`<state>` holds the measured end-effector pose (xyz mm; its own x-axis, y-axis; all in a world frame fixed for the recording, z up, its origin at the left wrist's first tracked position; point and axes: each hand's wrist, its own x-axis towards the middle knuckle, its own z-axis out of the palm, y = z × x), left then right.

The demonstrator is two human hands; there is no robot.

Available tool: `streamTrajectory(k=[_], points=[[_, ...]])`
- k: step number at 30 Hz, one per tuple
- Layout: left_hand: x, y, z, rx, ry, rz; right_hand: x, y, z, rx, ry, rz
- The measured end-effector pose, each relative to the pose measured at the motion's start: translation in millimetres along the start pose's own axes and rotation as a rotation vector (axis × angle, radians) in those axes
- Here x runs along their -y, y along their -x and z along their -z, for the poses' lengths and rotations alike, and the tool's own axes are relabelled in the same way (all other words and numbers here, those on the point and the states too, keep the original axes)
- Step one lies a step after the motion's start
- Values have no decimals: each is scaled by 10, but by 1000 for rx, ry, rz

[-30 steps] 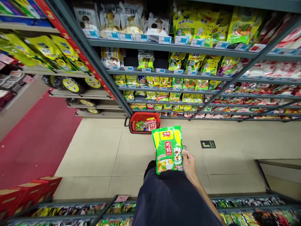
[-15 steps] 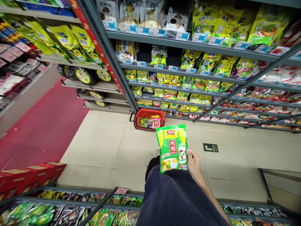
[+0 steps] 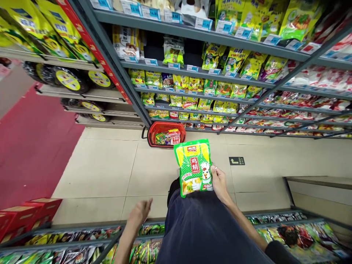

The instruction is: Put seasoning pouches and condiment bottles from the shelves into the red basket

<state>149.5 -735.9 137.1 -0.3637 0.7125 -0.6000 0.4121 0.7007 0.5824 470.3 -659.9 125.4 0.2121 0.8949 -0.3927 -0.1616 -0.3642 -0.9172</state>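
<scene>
My right hand grips the right edge of a green and yellow bag of chicken bouillon, thumb in front and the other fingers behind it. The bag is upright in front of my body, its printed front with a cartoon chicken facing me. My left hand is in the air at lower left, slightly blurred, with loosely bent fingers, a fingertip standing apart and nothing visible in it. Beyond the bag, on the floor, stands a red shopping basket with several packets inside.
Shelves of seasoning packets rise ahead, reaching far right. Round black-wrapped goods sit on the left rack. Red boxes stand at lower left, and a low shelf of packets runs behind me. An exit sign marks the tiled floor.
My left hand has come into view at lower left. The view has shifted, so shelves and basket appear further left and higher. My right hand still holds the bag.
</scene>
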Motion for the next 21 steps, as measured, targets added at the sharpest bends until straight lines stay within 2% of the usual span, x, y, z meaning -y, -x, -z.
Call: streamTrajectory(k=[2,5,8,10,12,16,21], points=[[-219,-191,-83,109,247,-67,-4,2,-24,4,-9,-3],[-547,-264,-424,407,685,-130,-19,27,-49,0,-27,-8],[-731,-111,-882,564,764,-57,-59,58,-41,-6,-24,-8],[-786,-1,-1109,615,727,-23,-96,67,-12,-11,-32,-13],[-836,49,-1229,648,687,-41,-127,63,33,-24,-57,-28],[-990,-22,-1272,669,673,-67,-106,42,144,-37,-96,-84],[-1192,-131,-1417,683,681,0,-4,38,339,68,-167,-113]])
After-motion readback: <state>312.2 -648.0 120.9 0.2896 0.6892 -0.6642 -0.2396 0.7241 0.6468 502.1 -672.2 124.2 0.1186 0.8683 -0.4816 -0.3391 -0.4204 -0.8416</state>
